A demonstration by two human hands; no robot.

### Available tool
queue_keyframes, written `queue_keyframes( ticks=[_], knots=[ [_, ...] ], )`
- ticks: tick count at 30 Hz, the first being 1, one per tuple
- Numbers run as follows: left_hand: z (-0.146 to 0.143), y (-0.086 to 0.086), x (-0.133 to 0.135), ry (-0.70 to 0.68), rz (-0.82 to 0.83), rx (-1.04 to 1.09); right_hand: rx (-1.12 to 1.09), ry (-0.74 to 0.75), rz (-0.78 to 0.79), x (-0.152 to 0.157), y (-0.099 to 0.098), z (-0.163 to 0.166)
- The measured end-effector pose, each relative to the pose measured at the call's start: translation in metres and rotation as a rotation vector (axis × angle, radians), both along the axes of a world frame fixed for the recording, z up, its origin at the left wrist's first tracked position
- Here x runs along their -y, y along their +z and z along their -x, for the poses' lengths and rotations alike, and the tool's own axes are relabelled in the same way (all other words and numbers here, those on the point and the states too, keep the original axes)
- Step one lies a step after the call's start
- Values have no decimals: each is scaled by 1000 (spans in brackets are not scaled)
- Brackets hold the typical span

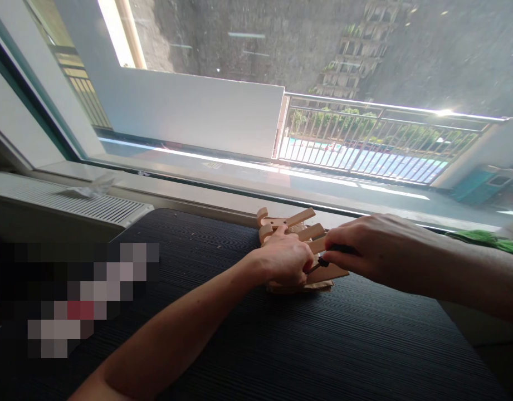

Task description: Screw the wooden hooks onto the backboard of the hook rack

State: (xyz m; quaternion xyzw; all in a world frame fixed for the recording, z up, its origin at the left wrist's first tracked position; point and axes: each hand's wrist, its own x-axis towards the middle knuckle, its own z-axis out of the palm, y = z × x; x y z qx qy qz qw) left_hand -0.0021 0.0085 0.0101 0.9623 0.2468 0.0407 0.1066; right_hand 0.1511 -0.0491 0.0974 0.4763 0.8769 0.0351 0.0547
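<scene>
Only the head cam to go on here, so one view it is.

Head view: the wooden assembly sits on the dark ribbed mat, at its far edge, right up by the window sill. It's a flat base with several pale pegs or slats poking out toward the glass. My left hand is curled down over the near part of it, fingers wrapped on the wood and pinning it to the mat. My right hand is pinched closed around a small dark-handled tool, looks like a screwdriver, tip aimed into the wood just under the left hand's knuckles. I can't see exactly where the tip lands.

Handling-wise, I'd guess light and stiff, plain unfinished wood, so not slippery. The thin pegs look like the weak spot, and I'd judge they could snap or pull loose if levered. Best hold is the flat base, palm down, which is roughly where the left hand is. The ribbed mat probably helps keep it from skating.

Around it: a vent grille off to the left and something green past the right forearm.
</scene>
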Motion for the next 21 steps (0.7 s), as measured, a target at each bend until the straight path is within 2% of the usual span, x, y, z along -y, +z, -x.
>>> queue_keyframes(
  ticks=[5, 17, 21],
  knots=[
    [1, 1, 0, -6, -38, 0, -5, 6, -9, 1, 0, 0],
    [0, -3, -1, -7, -14, 10, -1, -7, 35, 0, 2, 2],
    [0, -2, 0, -1, 6, 10, -39, 42, 32, 2, 2, 2]
  ],
)
